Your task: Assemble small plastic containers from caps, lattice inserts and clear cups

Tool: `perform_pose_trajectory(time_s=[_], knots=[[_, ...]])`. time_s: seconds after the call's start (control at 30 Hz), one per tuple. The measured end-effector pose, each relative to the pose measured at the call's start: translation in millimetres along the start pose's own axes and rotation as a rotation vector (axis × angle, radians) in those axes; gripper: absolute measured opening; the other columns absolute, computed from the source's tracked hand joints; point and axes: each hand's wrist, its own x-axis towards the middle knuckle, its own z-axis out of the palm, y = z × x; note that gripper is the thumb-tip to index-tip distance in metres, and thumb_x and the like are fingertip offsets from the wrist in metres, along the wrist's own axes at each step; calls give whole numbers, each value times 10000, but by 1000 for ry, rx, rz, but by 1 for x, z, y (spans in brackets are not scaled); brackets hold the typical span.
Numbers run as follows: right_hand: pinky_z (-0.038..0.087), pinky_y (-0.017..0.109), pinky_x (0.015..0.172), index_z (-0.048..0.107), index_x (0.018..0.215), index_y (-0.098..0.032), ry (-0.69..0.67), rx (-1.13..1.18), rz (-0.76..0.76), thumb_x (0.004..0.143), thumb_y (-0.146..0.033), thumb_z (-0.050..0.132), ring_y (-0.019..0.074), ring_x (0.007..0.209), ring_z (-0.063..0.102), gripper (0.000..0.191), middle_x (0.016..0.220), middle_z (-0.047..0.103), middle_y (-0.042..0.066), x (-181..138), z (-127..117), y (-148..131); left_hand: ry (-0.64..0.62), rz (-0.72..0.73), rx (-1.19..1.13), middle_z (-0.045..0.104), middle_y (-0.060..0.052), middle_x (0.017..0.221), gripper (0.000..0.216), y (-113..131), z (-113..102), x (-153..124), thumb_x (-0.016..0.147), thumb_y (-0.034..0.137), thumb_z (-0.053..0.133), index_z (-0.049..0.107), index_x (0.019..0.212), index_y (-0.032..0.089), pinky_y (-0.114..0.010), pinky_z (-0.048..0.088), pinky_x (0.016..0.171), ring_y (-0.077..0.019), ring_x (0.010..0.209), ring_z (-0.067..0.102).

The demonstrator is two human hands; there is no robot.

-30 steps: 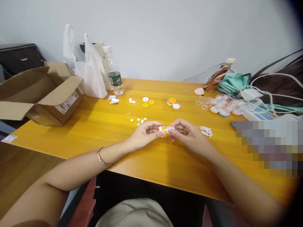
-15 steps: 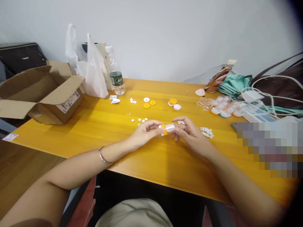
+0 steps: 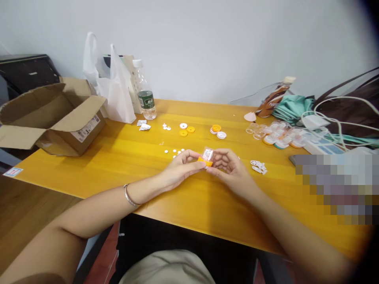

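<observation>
A small clear plastic container (image 3: 207, 154) with an orange band and white pieces showing inside is held up over the table. My left hand (image 3: 182, 169) pinches it at the orange band between thumb and fingers. From the other side, my right hand (image 3: 232, 167) has its thumb at the container's lower end and its curled fingers along the clear wall. Little white discs (image 3: 174, 150) lie just beyond my left hand. Flat white cut-out pieces (image 3: 258, 166) are to the right of my right hand.
Orange and white round caps (image 3: 216, 128) lie farther back. Several similar clear containers (image 3: 280, 134) are at right beside a power strip (image 3: 318, 141) with cables. A cardboard box (image 3: 74, 134), a white plastic bag (image 3: 117, 94) and a water bottle (image 3: 146, 100) stand at left.
The container has been turned from lying sideways to nearly upright, its clear part now on top. My right hand has shifted left, its thumb down to the lower end.
</observation>
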Motion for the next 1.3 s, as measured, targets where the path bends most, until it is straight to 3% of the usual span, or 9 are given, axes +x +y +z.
perform_pose_trajectory(time_s=[0.1, 0.2, 0.4, 0.57, 0.77, 0.9, 1.03, 1.2, 1.3], knots=[[474, 287, 731, 491, 862, -230, -6, 149, 108, 690, -366, 706, 127, 750, 590, 307, 809, 608, -11, -1, 8, 1, -6, 102, 93, 619, -11, 878, 194, -3, 1, 0, 704, 189, 690, 550, 832, 147, -268, 389, 832, -101, 840, 561], [470, 317, 834, 544, 895, -223, -86, 320, 201, 716, -365, 683, 141, 836, 620, 267, 900, 661, 12, -3, 11, -3, 10, 153, 198, 604, -5, 914, 198, -4, 2, -2, 715, 218, 684, 537, 838, 166, -265, 370, 824, -115, 897, 529], [449, 309, 889, 589, 901, -217, 15, 409, 176, 698, -314, 712, 141, 881, 633, 256, 950, 686, 15, -6, 15, -6, 18, 198, 366, 586, -19, 952, 240, 2, 6, -2, 710, 256, 687, 559, 896, 175, -269, 369, 795, -133, 893, 510], [478, 332, 843, 500, 932, -255, 24, 458, 170, 711, -283, 705, 140, 805, 660, 303, 863, 701, -22, -11, 20, -9, -12, 192, 311, 617, -26, 887, 247, 9, 4, 2, 725, 288, 675, 637, 938, 169, -269, 388, 783, -126, 819, 530], [517, 301, 768, 462, 908, -250, 1, 676, 218, 751, -320, 661, 144, 781, 671, 263, 827, 695, -19, -14, 25, -13, -183, -33, 42, 607, -58, 967, 362, 12, 5, 1, 753, 355, 644, 619, 1061, 168, -241, 405, 669, -99, 712, 527], [504, 331, 835, 439, 925, -268, 9, 662, 188, 712, -290, 704, 142, 805, 670, 341, 852, 689, -40, -14, 27, -12, -62, 109, 44, 603, -33, 931, 459, 10, 7, 0, 722, 294, 688, 536, 1147, 206, -211, 413, 654, -102, 770, 548], [491, 371, 877, 436, 952, -268, -14, 669, 168, 729, -294, 688, 163, 890, 656, 337, 917, 685, -20, -15, 30, -12, -114, 68, -8, 635, -63, 961, 530, 14, 9, -2, 756, 311, 649, 425, 1228, 220, -249, 431, 669, -145, 818, 591], [462, 370, 920, 396, 916, -275, 20, 688, 172, 710, -280, 711, 141, 838, 668, 377, 887, 680, -51, -17, 33, -12, -41, 142, 73, 639, -33, 882, 471, 13, 12, -2, 698, 249, 710, 489, 1111, 196, -235, 449, 675, -138, 801, 607], [475, 376, 902, 381, 896, -275, 13, 686, 178, 704, -283, 716, 149, 819, 672, 386, 842, 677, -57, -19, 33, -13, -91, 113, 92, 643, -47, 886, 379, 11, 11, -3, 728, 251, 680, 519, 1063, 179, -212, 447, 606, -144, 789, 609]])
